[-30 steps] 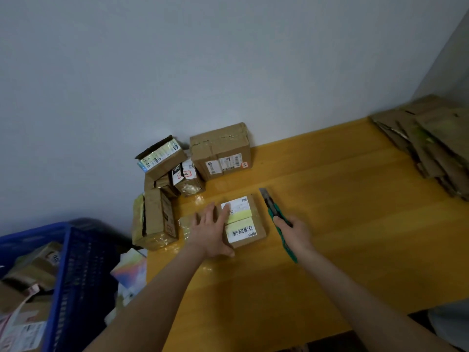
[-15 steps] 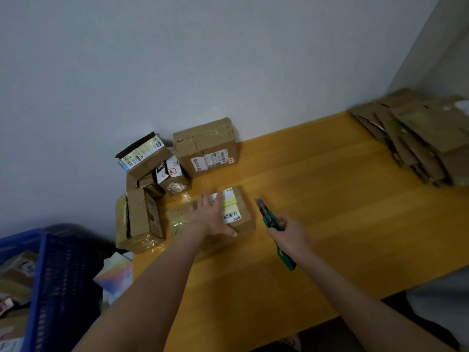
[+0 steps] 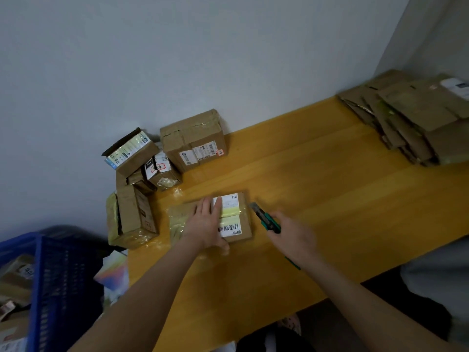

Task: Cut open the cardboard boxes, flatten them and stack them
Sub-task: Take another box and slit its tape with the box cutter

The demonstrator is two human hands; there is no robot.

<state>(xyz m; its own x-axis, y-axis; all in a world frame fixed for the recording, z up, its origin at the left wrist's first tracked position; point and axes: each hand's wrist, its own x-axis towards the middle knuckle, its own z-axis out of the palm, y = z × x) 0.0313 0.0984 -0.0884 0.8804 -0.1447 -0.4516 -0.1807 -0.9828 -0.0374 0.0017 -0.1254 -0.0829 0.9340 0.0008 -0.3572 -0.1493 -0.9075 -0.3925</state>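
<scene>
Left hand (image 3: 208, 224): fingers straight, palm flat on the small taped box (image 3: 245, 212), probably pinning it for the cut
Box: lying label-up near the bench (image 3: 317, 199) front left
Right hand (image 3: 294, 237): curled round the green cutter (image 3: 265, 219), blade just beside the box's right edge
Flattened stack (image 3: 416, 118): far right, well apart, leaving working room

Blue crate (image 3: 50, 275) beside wooden table (image 3: 330, 199); grey wall (image 3: 177, 59).

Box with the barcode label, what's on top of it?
The left hand lies flat on the box, beside its white labels and yellow tape. The surface under the palm is hidden.
</scene>
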